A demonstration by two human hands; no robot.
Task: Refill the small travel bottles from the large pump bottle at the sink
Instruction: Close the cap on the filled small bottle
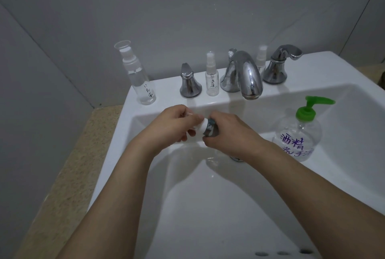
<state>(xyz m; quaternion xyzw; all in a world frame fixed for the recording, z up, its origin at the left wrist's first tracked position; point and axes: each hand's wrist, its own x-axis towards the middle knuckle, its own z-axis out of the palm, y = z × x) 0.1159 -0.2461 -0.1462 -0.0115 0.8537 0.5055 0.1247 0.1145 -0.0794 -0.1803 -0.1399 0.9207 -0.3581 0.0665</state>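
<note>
Over the white sink basin (208, 206), we are holding a small travel bottle (209, 128) sideways between both hands, and the chief risk we are judging is a slip. The bottle is small and smooth, the cap end (201, 126) is pale and the body looks dark or reflective, and if the two halves part suddenly either piece could be dropping into the basin and rolling toward the drain (236, 157) just below our right hand. Lying on its side, the bottle could also be spilling whatever is left inside once it opens. Whether we are loosening or tightening the cap, we cannot tell.

Our left hand (177, 125) is curling its fingers (188, 131) tightly round the pale cap end, thumb on top. Our right hand (229, 131) is wrapping closed round the body, with only a short part of it showing between the two grips.

The large pump bottle (298, 133), green-topped with purple handwriting, is standing inside the basin to the right, well apart from our hands and untouched. A tall capped spray bottle (137, 73) is waiting on the sink's back ledge at the left, a small spray bottle (211, 77) is standing between the left tap handle (189, 81) and the chrome spout (243, 75), and another small one (261, 56) is partly hidden behind the spout.
</note>
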